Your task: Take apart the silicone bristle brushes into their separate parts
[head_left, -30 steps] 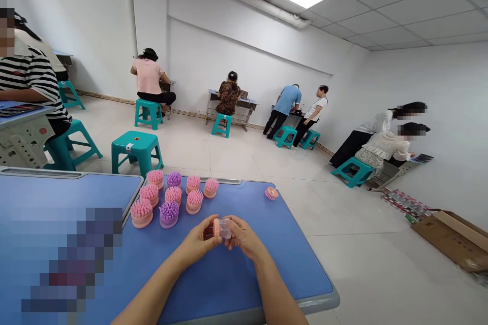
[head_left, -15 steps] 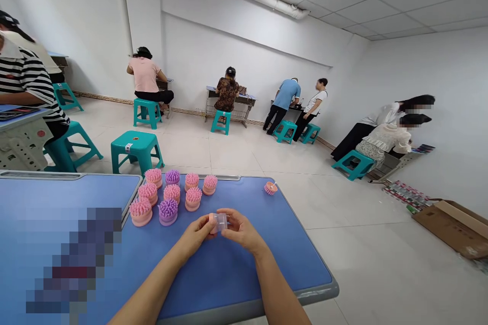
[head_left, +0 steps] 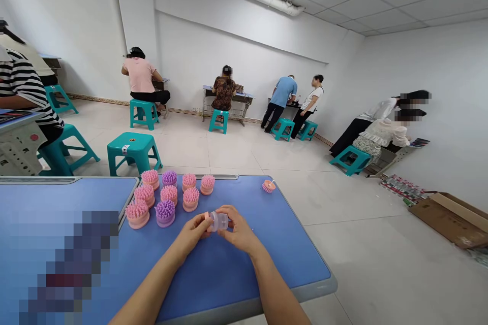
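Blue desktop (head_left: pixel 229 284) before me, pink and purple bristled brushes (head_left: pixel 166 198) on it, teal stools (head_left: pixel 133 150) beyond; fingers of my left hand (head_left: pixel 189 236) and right hand (head_left: pixel 238 228) clasp a clear plastic cylinder (head_left: pixel 219 221) over the desk; a pixelated blur (head_left: pixel 76 264) hides the desk's left part.

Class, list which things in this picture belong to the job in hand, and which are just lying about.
Job in hand:
left hand, right hand
clear plastic cup
pink silicone base held against it
pink bristled silicone brushes
purple bristled silicone brushes

Lying about:
teal plastic stool
brown cardboard box
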`<control>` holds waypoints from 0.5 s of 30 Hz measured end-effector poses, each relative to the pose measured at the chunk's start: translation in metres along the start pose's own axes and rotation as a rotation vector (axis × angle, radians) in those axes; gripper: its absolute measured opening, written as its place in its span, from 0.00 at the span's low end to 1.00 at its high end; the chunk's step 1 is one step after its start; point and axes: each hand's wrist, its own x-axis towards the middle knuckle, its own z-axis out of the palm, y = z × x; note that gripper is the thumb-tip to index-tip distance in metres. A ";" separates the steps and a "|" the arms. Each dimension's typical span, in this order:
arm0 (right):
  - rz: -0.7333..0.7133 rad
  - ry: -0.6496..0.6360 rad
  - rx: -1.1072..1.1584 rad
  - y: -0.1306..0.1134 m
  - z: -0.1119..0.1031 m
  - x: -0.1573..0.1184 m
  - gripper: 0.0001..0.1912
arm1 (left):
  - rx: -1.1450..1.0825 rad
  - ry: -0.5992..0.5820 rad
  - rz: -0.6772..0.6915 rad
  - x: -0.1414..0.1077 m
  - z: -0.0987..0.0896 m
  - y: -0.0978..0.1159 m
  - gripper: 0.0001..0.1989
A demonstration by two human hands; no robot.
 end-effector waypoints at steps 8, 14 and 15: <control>-0.109 0.077 -0.394 0.002 -0.002 0.002 0.25 | -0.237 -0.016 -0.081 -0.003 -0.001 0.004 0.25; 0.037 0.271 -0.368 0.003 -0.003 0.005 0.21 | -0.329 -0.034 -0.087 -0.001 -0.002 0.002 0.21; 0.076 0.319 -0.348 0.006 -0.007 0.008 0.22 | -0.333 -0.022 -0.095 -0.001 -0.002 0.002 0.22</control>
